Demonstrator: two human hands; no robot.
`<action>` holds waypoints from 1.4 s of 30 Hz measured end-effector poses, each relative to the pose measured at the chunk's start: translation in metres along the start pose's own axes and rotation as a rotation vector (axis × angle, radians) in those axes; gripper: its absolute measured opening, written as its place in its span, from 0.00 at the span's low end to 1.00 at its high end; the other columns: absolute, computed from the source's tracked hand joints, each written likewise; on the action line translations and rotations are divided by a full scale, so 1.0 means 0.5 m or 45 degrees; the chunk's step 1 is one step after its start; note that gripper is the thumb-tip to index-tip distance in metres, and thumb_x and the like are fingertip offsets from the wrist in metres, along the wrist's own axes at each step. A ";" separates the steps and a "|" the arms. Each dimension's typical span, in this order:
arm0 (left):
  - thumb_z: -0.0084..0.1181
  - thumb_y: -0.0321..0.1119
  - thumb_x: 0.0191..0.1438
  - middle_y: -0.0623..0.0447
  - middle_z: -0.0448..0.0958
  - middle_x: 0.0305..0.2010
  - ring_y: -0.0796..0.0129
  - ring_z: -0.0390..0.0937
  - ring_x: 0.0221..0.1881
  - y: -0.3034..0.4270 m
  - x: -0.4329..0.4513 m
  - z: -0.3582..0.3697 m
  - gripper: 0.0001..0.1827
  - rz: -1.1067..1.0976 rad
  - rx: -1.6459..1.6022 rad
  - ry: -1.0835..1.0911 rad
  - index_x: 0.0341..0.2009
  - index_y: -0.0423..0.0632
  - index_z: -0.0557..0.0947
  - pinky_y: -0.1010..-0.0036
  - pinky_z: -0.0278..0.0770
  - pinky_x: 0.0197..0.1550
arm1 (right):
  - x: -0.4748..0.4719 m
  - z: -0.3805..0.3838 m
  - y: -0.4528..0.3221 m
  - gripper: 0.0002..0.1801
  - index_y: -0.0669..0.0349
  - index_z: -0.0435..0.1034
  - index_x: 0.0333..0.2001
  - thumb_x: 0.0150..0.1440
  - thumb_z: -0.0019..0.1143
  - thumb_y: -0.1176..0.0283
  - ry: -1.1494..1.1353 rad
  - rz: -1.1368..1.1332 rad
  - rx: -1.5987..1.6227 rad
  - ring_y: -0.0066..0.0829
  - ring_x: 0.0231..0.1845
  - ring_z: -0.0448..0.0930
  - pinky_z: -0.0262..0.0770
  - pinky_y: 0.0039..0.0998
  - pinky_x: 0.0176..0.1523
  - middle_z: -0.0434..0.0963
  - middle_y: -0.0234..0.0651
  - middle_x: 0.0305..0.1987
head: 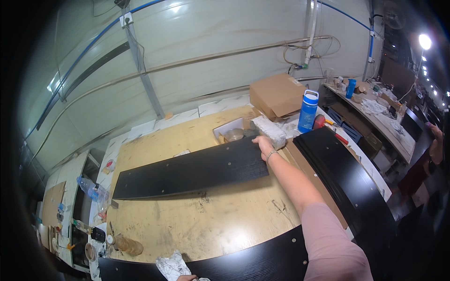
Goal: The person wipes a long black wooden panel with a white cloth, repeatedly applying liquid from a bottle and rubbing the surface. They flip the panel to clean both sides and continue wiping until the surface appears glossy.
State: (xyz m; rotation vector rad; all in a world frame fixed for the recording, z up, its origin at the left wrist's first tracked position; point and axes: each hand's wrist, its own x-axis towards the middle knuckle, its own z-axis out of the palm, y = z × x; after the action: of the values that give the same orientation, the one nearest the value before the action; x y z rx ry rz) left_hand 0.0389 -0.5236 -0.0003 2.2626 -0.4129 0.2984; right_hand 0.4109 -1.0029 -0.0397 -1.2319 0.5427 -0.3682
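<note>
My right hand [263,144] grips the right end of a black wood-grain panel [193,168], dotted with small round fittings, which lies slantwise over the worktable. At the bottom edge my left hand [187,278] shows only in part, against a crumpled white cloth [173,266] with dark stains. That cloth rests on a second black panel [246,253] along the near edge. To the right, more black panels [346,175] are stacked on cardboard. A white block-shaped bundle [269,132] sits just beyond my right hand, beside an open box [229,129] holding a clear round container.
A blue bottle [308,111], a cardboard box [277,94] and red-handled tools [341,138] stand at the back right. Plastic bottles [93,191] and a bottle of brownish contents [125,244] are at the left. Another person's hand [436,144] appears at far right.
</note>
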 end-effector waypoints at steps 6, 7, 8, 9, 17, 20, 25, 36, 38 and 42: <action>0.56 0.26 0.57 0.43 0.84 0.36 0.55 0.84 0.36 0.011 0.002 0.012 0.09 -0.096 0.046 0.064 0.41 0.40 0.85 0.68 0.80 0.41 | 0.090 0.040 -0.005 0.33 0.72 0.66 0.65 0.54 0.60 0.77 -0.119 -0.064 0.010 0.45 0.71 0.67 0.63 0.39 0.70 0.68 0.55 0.70; 0.56 0.26 0.57 0.43 0.84 0.36 0.55 0.84 0.36 0.011 0.006 0.014 0.09 -0.080 0.055 0.063 0.40 0.40 0.85 0.68 0.80 0.41 | 0.105 0.036 0.000 0.33 0.73 0.66 0.64 0.53 0.60 0.77 -0.080 -0.101 -0.022 0.45 0.69 0.69 0.64 0.38 0.69 0.70 0.55 0.67; 0.56 0.27 0.58 0.43 0.84 0.35 0.55 0.84 0.35 0.010 0.010 0.018 0.08 -0.085 0.069 0.058 0.40 0.40 0.85 0.68 0.80 0.41 | 0.119 0.027 0.004 0.33 0.73 0.67 0.63 0.52 0.61 0.77 -0.038 -0.139 -0.054 0.45 0.67 0.72 0.66 0.38 0.68 0.73 0.54 0.65; 0.56 0.27 0.58 0.43 0.84 0.35 0.55 0.84 0.35 0.012 0.009 0.016 0.08 -0.116 0.092 0.053 0.40 0.40 0.85 0.68 0.80 0.41 | 0.116 0.038 0.008 0.33 0.73 0.67 0.63 0.52 0.61 0.77 -0.011 -0.165 -0.084 0.45 0.65 0.74 0.67 0.38 0.66 0.75 0.54 0.63; 0.56 0.27 0.58 0.43 0.83 0.33 0.55 0.84 0.34 0.011 0.026 0.029 0.07 -0.063 0.089 0.069 0.39 0.40 0.85 0.68 0.80 0.40 | 0.111 0.029 0.009 0.28 0.70 0.70 0.59 0.53 0.60 0.75 0.071 -0.215 -0.326 0.49 0.64 0.74 0.68 0.39 0.66 0.75 0.54 0.62; 0.57 0.26 0.58 0.43 0.83 0.33 0.55 0.84 0.33 0.015 0.032 0.029 0.07 -0.027 0.089 0.080 0.39 0.39 0.85 0.68 0.80 0.40 | 0.074 -0.016 0.006 0.20 0.66 0.73 0.47 0.51 0.61 0.68 0.397 -0.264 -0.775 0.56 0.55 0.78 0.72 0.45 0.61 0.76 0.55 0.56; 0.57 0.27 0.58 0.43 0.83 0.33 0.54 0.84 0.33 0.019 0.032 0.029 0.07 -0.043 0.072 0.067 0.39 0.40 0.85 0.67 0.80 0.40 | -0.025 -0.110 0.050 0.21 0.67 0.70 0.49 0.53 0.60 0.67 0.385 -0.191 -0.748 0.54 0.53 0.80 0.75 0.45 0.57 0.75 0.55 0.57; 0.56 0.28 0.58 0.43 0.84 0.35 0.53 0.84 0.36 0.019 0.030 0.025 0.08 -0.045 0.071 0.076 0.40 0.40 0.85 0.66 0.80 0.42 | 0.028 -0.053 0.081 0.27 0.65 0.64 0.56 0.54 0.57 0.68 0.040 0.293 0.379 0.57 0.59 0.74 0.65 0.62 0.68 0.66 0.47 0.60; 0.56 0.28 0.58 0.42 0.83 0.35 0.52 0.83 0.36 0.019 0.025 0.026 0.08 -0.083 0.067 0.071 0.40 0.40 0.85 0.66 0.80 0.41 | 0.050 -0.026 0.072 0.26 0.65 0.65 0.55 0.53 0.58 0.68 0.091 0.217 0.368 0.56 0.58 0.73 0.66 0.61 0.67 0.65 0.46 0.60; 0.56 0.28 0.59 0.42 0.83 0.35 0.52 0.83 0.36 0.016 0.027 0.031 0.08 -0.042 0.073 0.079 0.40 0.39 0.85 0.66 0.80 0.42 | 0.074 0.000 0.021 0.24 0.66 0.68 0.53 0.51 0.59 0.75 0.142 0.184 0.365 0.46 0.60 0.71 0.72 0.53 0.62 0.68 0.44 0.56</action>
State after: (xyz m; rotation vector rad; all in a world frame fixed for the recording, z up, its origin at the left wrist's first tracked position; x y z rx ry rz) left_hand 0.0492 -0.5431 -0.0003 2.3073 -0.3387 0.3666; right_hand 0.4409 -1.0200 -0.0567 -0.8945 0.6472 -0.3794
